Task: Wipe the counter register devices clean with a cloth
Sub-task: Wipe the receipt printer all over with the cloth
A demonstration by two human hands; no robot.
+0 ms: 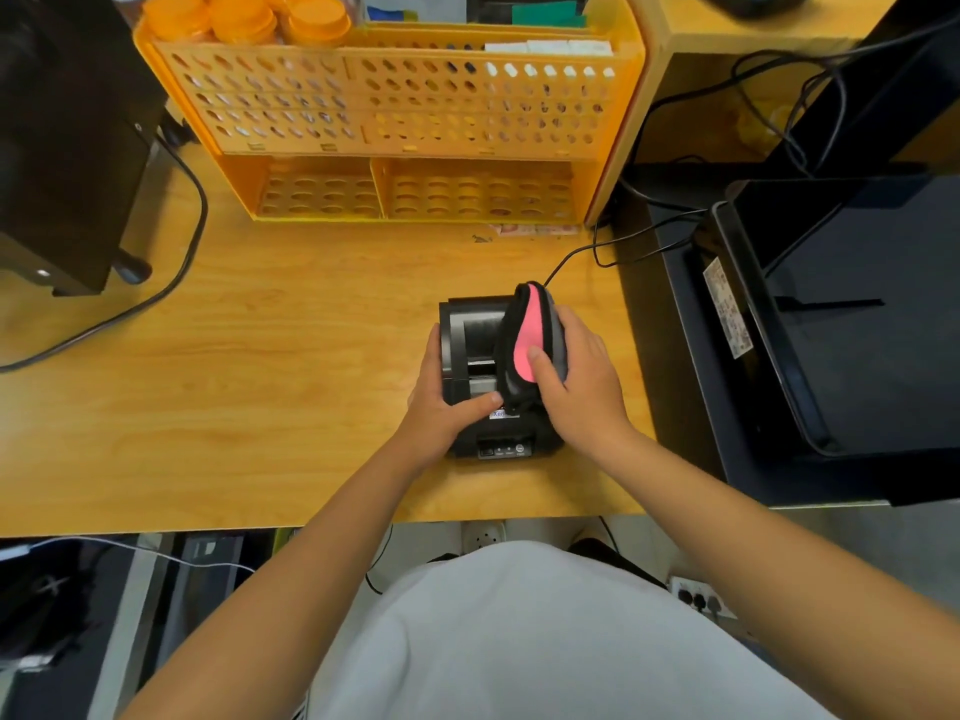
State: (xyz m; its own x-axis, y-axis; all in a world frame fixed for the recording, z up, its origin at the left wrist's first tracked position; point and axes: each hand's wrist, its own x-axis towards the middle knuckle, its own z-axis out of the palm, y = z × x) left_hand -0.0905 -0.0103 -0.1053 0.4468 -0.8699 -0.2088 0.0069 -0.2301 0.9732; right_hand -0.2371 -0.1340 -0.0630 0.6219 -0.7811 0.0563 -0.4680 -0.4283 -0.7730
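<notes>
A small black receipt printer (470, 335) stands on the wooden counter (249, 387), near its front right part. My left hand (441, 402) grips the printer's left side, fingers along the side and thumb across its top front. My right hand (582, 376) holds a folded cloth (530, 340), grey and black with a pink face, and presses it against the printer's right top. The thumb lies on the pink part. The printer's right side is hidden by the cloth and hand.
An orange perforated organiser rack (405, 122) stands at the back of the counter. A black device (67, 148) with a cable (171, 283) sits at far left. A black register screen (841, 324) fills the right side. The printer's cable runs back right.
</notes>
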